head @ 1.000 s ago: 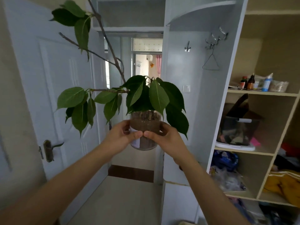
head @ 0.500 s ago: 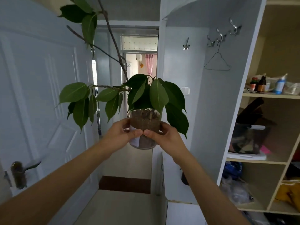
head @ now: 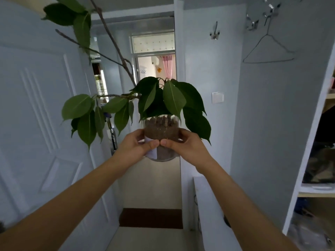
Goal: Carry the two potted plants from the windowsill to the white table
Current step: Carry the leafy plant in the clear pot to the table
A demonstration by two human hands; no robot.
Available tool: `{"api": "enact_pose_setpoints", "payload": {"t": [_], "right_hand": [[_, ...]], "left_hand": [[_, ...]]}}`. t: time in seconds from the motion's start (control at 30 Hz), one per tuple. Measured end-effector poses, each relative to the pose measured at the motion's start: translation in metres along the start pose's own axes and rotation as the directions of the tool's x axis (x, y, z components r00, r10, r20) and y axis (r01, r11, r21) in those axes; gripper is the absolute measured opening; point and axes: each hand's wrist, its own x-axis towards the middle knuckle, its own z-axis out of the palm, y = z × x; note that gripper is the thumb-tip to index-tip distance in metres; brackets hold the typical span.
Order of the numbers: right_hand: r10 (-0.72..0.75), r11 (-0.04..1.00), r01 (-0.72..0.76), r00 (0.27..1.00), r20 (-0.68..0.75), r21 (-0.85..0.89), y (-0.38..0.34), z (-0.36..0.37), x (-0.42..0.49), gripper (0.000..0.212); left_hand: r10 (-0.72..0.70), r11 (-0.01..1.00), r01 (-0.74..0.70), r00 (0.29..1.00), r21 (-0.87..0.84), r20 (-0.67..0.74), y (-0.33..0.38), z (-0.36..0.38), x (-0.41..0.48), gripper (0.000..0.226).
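We hold the potted plant [head: 161,136] upright between our left hand [head: 135,148] and right hand [head: 188,147], both wrapped around its clear pot, thumbs touching in front, leaves spreading above.

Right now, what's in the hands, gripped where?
One potted plant in a clear pot. The left hand and right hand clasp the pot's side wall from opposite sides, thumbs meeting at the front. Stem and leaves untouched.
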Motion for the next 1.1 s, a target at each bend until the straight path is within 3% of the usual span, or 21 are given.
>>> {"api": "enact_pose_setpoints", "payload": {"t": [0.2, 0.47, 0.57, 0.77, 0.97, 1.1], "right_hand": [[0.043, 0.998, -0.043, 0.999, -0.016, -0.039, 0.043, 0.014, 0.064, 0.036], [0.081, 0.994, -0.089, 0.99, -0.117, -0.067, 0.086, 0.041, 0.142, 0.035], [0.109, 0.99, -0.123, 0.978, -0.177, -0.069, 0.098, 0.047, 0.168, 0.039], [0.12, 0.982, -0.154, 0.956, -0.268, -0.108, 0.124, 0.037, 0.202, 0.047], [0.126, 0.973, -0.185, 0.929, -0.348, -0.14, 0.156, 0.006, 0.231, 0.047], [0.106, 0.972, -0.17, 0.935, -0.337, -0.165, 0.171, -0.022, 0.257, 0.061]], "left_hand": [[-0.008, 1.0, 0.008, 0.999, -0.01, 0.047, -0.047, -0.007, 0.071, 0.05], [0.065, 0.998, -0.061, 0.984, -0.03, 0.167, -0.1, -0.025, 0.167, 0.074], [0.121, 0.993, -0.12, 0.966, -0.018, 0.228, -0.119, -0.029, 0.21, 0.062], [0.141, 0.987, -0.108, 0.937, -0.119, 0.32, -0.143, -0.009, 0.268, 0.043], [0.125, 0.978, -0.048, 0.911, -0.202, 0.392, -0.155, 0.026, 0.313, 0.075], [0.133, 0.978, -0.057, 0.913, -0.203, 0.386, -0.156, 0.054, 0.345, 0.077]]}}
